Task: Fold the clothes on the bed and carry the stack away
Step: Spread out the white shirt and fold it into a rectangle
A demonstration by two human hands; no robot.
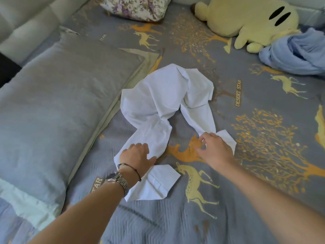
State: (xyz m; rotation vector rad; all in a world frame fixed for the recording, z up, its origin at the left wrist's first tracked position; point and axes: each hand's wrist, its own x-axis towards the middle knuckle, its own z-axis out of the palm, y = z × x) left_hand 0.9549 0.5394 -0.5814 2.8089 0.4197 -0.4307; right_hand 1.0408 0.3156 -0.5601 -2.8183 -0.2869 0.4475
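Head camera looks down onto the grey patterned bedspread with orange deer and trees, and I see the crumpled white long-sleeved cotton shirt lying near the middle of it, body bunched toward the far side and both sleeves trailing back toward me. My left hand rests palm-down on the left sleeve, fingers fairly straight and pressing the fabric flat against the bed; that sleeve's cuff sticks out below the wrist. A metal-link wristwatch and a thin dark cord bracelet sit on that wrist. My right hand is at the end of the right sleeve, fingers curled and pinching the cloth just beside the cuff, which pokes out to the right of the knuckles.

Left of the shirt lies a large grey-blue pillow, its edge just beside the shirt's body. At the far side sit a floral purple-and-white cushion and a pale yellow plush toy with black oval eyes. A rumpled light blue garment is heaped at the far right, touching the plush toy and well apart from the shirt.
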